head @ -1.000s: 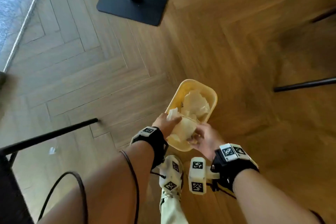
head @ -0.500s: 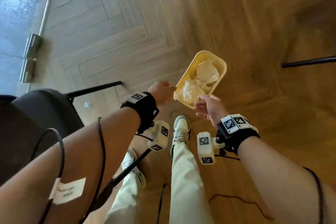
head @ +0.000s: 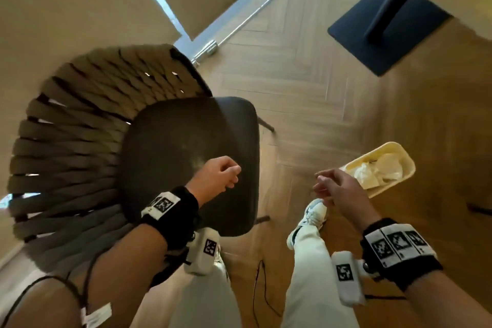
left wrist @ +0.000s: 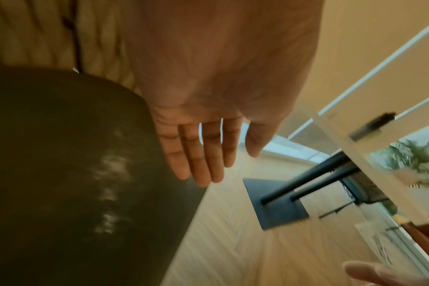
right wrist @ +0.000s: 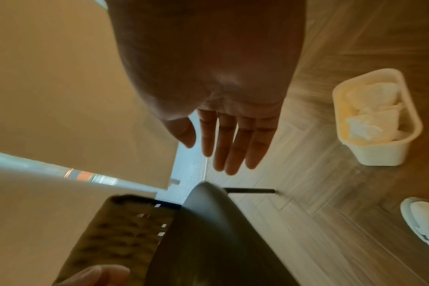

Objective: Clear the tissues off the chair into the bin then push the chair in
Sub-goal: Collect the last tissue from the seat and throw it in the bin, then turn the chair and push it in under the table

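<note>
The chair (head: 186,146) has a dark seat cushion and a woven brown back; its seat is bare in the head view. My left hand (head: 221,176) hovers over the seat's right part, fingers loose and holding nothing; the left wrist view shows its fingers (left wrist: 196,154) straight. My right hand (head: 335,186) hangs open over the floor between the chair and the bin, empty, fingers (right wrist: 233,143) extended. The cream bin (head: 404,165) stands on the wood floor to the right, with white tissues (head: 378,173) crumpled inside; the bin (right wrist: 380,151) and tissues (right wrist: 370,112) also show in the right wrist view.
A black table base (head: 386,27) with its post stands on the floor at the upper right. A beige wall and a door rail (head: 239,21) lie behind the chair. My legs and a white shoe (head: 311,216) are below, with a thin cable (head: 258,287) on the floor.
Both hands have left the bin, dropping the tissues there, and swung left; the left one is now over the chair seat. My view has turned from the bin to the chair.
</note>
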A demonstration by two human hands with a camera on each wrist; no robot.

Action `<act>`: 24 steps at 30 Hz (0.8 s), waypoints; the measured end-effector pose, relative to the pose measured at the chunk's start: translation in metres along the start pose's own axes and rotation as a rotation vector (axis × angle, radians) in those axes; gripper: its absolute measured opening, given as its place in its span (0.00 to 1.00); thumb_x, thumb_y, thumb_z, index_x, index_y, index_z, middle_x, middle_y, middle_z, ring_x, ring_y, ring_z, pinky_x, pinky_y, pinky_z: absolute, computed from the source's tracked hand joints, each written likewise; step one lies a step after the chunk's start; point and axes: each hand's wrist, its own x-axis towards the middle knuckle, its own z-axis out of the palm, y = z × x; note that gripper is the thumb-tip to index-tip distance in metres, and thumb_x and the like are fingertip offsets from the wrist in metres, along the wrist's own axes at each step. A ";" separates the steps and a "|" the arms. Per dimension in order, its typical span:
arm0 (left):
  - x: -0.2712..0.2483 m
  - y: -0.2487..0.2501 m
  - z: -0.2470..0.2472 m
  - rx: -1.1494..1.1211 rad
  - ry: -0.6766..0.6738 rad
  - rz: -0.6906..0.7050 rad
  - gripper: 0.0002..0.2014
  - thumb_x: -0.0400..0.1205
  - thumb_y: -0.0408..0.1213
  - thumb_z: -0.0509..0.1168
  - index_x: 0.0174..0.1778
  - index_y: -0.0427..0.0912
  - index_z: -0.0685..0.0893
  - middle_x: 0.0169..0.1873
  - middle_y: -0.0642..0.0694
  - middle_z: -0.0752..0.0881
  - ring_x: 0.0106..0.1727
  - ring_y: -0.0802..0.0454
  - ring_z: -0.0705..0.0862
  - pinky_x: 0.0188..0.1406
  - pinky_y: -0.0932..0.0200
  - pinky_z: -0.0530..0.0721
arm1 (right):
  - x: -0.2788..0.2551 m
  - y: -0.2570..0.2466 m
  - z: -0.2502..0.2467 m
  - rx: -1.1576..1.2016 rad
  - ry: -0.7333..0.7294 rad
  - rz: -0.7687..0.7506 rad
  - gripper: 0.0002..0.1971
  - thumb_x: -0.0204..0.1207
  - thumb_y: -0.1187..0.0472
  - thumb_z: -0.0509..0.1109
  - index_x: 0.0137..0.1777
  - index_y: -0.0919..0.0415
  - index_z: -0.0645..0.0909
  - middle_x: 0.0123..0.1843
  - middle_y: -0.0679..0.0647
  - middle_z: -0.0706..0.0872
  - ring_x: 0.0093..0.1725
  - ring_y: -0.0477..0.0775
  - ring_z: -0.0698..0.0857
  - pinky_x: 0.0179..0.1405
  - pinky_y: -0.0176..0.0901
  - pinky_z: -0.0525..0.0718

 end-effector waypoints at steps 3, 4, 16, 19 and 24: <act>-0.046 -0.077 -0.058 -0.046 0.062 0.010 0.08 0.84 0.43 0.60 0.47 0.47 0.83 0.41 0.45 0.90 0.42 0.51 0.87 0.44 0.56 0.84 | -0.031 -0.026 0.073 -0.123 -0.030 -0.074 0.07 0.81 0.60 0.63 0.46 0.54 0.82 0.41 0.56 0.89 0.41 0.57 0.88 0.37 0.47 0.82; -0.061 -0.103 -0.078 -0.055 0.080 0.019 0.07 0.84 0.43 0.60 0.47 0.47 0.83 0.41 0.45 0.90 0.42 0.52 0.87 0.44 0.56 0.83 | -0.042 -0.033 0.100 -0.148 -0.040 -0.085 0.07 0.82 0.59 0.63 0.46 0.53 0.82 0.41 0.55 0.89 0.42 0.57 0.88 0.38 0.46 0.81; -0.192 -0.285 -0.226 0.124 0.385 -0.002 0.07 0.81 0.39 0.63 0.45 0.41 0.85 0.38 0.43 0.87 0.40 0.46 0.83 0.40 0.55 0.76 | -0.156 -0.071 0.338 -0.366 -0.141 -0.172 0.06 0.78 0.55 0.66 0.46 0.54 0.84 0.42 0.53 0.89 0.45 0.54 0.88 0.52 0.55 0.87; -0.203 -0.303 -0.250 0.204 0.476 0.043 0.05 0.80 0.35 0.65 0.43 0.41 0.85 0.38 0.46 0.85 0.41 0.44 0.81 0.42 0.54 0.75 | -0.156 -0.077 0.378 -0.424 -0.221 -0.181 0.08 0.77 0.55 0.66 0.47 0.56 0.84 0.43 0.54 0.90 0.45 0.54 0.87 0.52 0.53 0.86; -0.174 -0.325 -0.329 0.622 0.413 0.273 0.08 0.79 0.32 0.63 0.49 0.42 0.87 0.48 0.41 0.86 0.46 0.37 0.81 0.46 0.44 0.82 | -0.147 -0.101 0.449 -0.469 -0.251 -0.190 0.09 0.77 0.56 0.64 0.49 0.58 0.84 0.42 0.49 0.86 0.44 0.51 0.84 0.46 0.44 0.80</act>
